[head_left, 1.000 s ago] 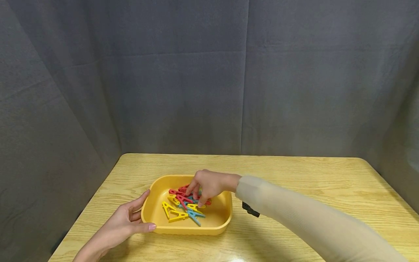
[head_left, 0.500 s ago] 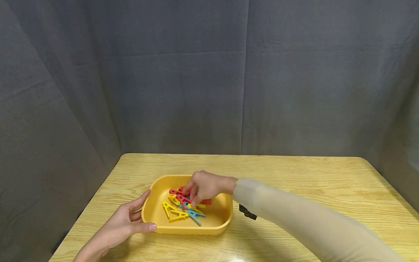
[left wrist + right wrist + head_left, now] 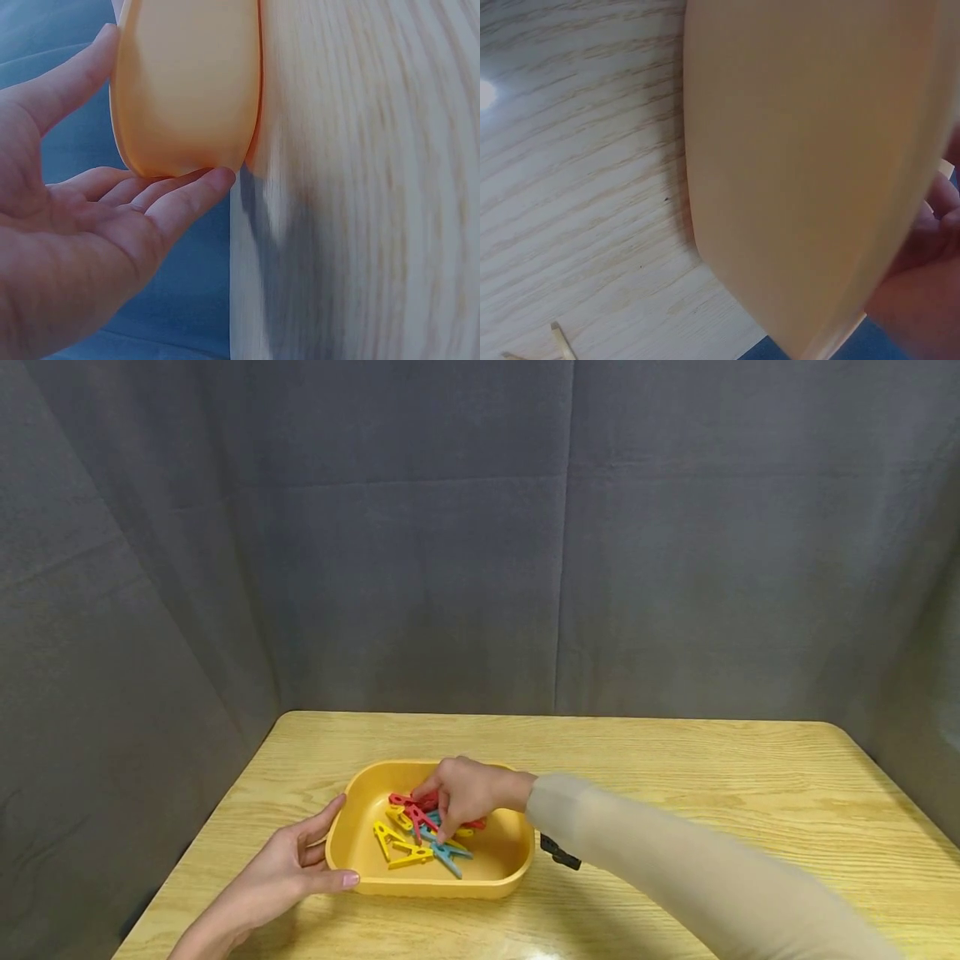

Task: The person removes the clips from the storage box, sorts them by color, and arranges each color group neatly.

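Right hand (image 3: pixel 467 792) — fingers among clothespins (image 3: pixel 420 835) — left hand (image 3: pixel 288 870) steadies tray (image 3: pixel 360 860).

The tray (image 3: pixel 360 852) is a plain orange-yellow, its outer wall a paler peach in the wrist views; the pegs in it come in three colours: red pegs (image 3: pixel 408 802), yellow pegs (image 3: pixel 397 852) and blue pegs (image 3: pixel 450 856). The bench (image 3: pixel 675 768) is pale yellow wood with darker streaked grain; the sleeve (image 3: pixel 675 868) is a plain pale beige; the backdrop cloth (image 3: pixel 450 568) is an even dark grey.
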Demonstrator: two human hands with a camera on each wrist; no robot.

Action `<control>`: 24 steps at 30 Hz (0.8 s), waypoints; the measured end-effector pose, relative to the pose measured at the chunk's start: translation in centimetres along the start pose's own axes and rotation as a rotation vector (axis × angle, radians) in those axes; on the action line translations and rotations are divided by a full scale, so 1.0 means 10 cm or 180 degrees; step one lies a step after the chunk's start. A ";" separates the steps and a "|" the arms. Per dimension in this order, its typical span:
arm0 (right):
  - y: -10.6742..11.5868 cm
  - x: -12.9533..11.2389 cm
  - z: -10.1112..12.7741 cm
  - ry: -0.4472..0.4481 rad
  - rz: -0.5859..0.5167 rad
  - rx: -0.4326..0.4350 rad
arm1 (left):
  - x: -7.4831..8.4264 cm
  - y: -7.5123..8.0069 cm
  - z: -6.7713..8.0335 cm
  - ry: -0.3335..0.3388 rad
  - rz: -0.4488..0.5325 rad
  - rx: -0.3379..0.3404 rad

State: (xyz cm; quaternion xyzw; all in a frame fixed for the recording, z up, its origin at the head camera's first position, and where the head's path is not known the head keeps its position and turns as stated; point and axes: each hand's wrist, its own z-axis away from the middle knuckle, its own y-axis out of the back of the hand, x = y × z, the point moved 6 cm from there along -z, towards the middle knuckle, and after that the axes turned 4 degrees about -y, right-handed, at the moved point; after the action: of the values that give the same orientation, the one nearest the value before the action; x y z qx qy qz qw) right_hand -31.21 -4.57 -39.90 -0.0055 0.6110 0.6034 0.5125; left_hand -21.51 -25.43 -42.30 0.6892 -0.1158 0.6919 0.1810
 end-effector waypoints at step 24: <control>-0.06 0.06 0.01 0.0135 -0.0058 -0.0174 | 0.00 -0.02 0.00 0.0036 -0.0025 0.0041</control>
State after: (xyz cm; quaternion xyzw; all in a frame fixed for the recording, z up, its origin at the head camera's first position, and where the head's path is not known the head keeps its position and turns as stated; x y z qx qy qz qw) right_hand -31.04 -4.26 -40.71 -0.0379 0.6048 0.6149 0.5046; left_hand -21.48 -25.26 -42.32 0.6870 -0.1076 0.6958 0.1799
